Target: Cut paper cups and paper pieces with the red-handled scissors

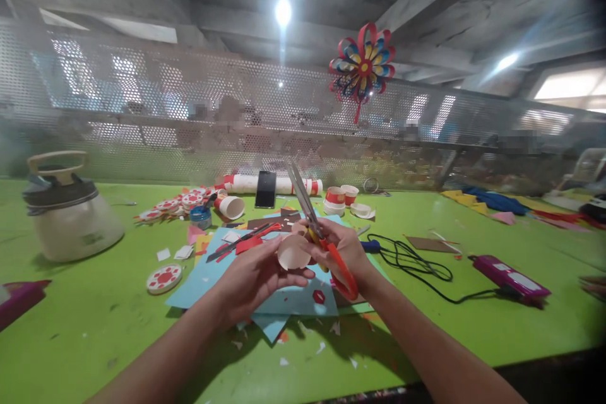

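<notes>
My left hand (253,274) holds a small pale paper cup piece (294,252), its thumb on one side and fingers beneath. In my right hand (343,246) are scissors with orange handles (341,271), their blades pointing up and away. The fingertips of my right hand are close to the paper piece. Below both hands lie light blue paper sheets (189,287) with scraps on them. A second pair of scissors with red handles (269,228) rests on the sheets, left of the paper piece.
Paper cups (349,194), a phone (266,189) and a blue jar (201,217) stand behind. A large jug (71,214) is at left. At right lie a purple device (511,276) with a black cable and, at the edge, another person's hand (594,284).
</notes>
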`<action>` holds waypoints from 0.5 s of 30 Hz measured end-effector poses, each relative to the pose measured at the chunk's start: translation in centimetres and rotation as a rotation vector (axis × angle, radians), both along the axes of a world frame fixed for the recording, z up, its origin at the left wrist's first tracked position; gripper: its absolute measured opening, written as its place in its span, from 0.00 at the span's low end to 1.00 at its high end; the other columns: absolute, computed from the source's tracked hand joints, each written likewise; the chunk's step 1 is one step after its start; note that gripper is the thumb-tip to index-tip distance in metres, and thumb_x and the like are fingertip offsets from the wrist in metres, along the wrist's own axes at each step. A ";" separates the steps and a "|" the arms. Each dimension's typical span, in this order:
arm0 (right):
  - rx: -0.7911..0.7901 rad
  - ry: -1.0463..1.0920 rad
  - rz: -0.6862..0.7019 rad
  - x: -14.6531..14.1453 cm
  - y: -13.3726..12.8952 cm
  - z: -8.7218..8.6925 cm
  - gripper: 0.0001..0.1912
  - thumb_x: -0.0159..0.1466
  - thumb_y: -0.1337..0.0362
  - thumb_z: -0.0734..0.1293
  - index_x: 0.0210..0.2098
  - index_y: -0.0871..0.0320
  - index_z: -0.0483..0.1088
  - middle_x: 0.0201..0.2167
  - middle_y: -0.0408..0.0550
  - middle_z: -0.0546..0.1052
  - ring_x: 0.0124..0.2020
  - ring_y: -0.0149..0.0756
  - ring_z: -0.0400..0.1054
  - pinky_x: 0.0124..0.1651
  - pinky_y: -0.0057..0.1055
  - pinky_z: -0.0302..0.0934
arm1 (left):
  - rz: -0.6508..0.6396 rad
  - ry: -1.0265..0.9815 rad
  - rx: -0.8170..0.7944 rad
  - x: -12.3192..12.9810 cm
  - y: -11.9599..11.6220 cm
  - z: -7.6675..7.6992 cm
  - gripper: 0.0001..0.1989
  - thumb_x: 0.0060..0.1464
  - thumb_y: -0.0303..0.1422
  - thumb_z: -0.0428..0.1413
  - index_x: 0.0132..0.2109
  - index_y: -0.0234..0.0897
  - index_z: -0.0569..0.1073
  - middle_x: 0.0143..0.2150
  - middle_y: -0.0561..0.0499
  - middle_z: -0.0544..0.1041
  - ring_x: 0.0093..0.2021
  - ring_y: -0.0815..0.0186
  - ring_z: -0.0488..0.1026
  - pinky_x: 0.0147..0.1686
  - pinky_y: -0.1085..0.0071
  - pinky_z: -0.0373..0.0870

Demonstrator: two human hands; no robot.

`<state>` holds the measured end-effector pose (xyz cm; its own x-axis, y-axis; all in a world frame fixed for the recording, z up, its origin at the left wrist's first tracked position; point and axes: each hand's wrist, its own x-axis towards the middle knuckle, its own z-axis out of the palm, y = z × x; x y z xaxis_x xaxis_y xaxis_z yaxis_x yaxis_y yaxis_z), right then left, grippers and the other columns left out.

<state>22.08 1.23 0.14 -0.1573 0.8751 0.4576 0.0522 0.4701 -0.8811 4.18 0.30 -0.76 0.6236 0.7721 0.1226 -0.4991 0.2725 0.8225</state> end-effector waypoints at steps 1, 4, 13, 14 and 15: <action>0.000 0.009 0.000 -0.1 -0.1 0.1 0.20 0.51 0.64 0.75 0.43 0.56 0.74 0.33 0.43 0.77 0.33 0.33 0.70 0.38 0.31 0.67 | -0.025 -0.010 0.003 -0.1 0.1 0.0 0.18 0.62 0.40 0.48 0.49 0.34 0.75 0.43 0.39 0.78 0.40 0.56 0.78 0.41 0.62 0.73; -0.005 0.035 -0.001 -0.4 -0.4 0.5 0.20 0.49 0.63 0.76 0.42 0.57 0.74 0.34 0.44 0.77 0.34 0.34 0.71 0.39 0.32 0.67 | -0.074 -0.035 -0.002 -0.3 0.2 0.1 0.17 0.62 0.36 0.48 0.52 0.33 0.73 0.45 0.39 0.77 0.42 0.54 0.77 0.43 0.60 0.72; -0.041 0.046 0.021 -0.6 -1.2 1.1 0.17 0.53 0.57 0.74 0.39 0.57 0.73 0.28 0.41 0.74 0.24 0.28 0.67 0.28 0.27 0.66 | -0.110 -0.074 -0.030 -0.4 -0.1 0.4 0.16 0.62 0.31 0.48 0.51 0.31 0.74 0.46 0.38 0.76 0.37 0.61 0.74 0.36 0.65 0.70; -0.034 0.047 0.019 -0.6 -1.1 0.9 0.18 0.52 0.57 0.74 0.40 0.57 0.72 0.28 0.41 0.74 0.25 0.29 0.68 0.29 0.28 0.66 | -0.106 -0.072 -0.030 -0.4 -0.1 0.4 0.16 0.62 0.31 0.49 0.52 0.31 0.74 0.46 0.38 0.76 0.38 0.61 0.74 0.36 0.65 0.70; -0.025 0.046 0.013 -0.6 -1.0 0.8 0.19 0.52 0.57 0.75 0.41 0.57 0.72 0.28 0.41 0.74 0.26 0.30 0.68 0.31 0.28 0.66 | -0.097 -0.069 -0.029 -0.5 0.0 0.3 0.16 0.61 0.31 0.49 0.52 0.31 0.74 0.47 0.38 0.76 0.39 0.60 0.74 0.36 0.65 0.70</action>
<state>21.53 0.26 0.95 -0.1480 0.8843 0.4429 0.0049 0.4485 -0.8938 3.72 0.25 -0.44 0.6860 0.7126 0.1467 -0.5248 0.3450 0.7782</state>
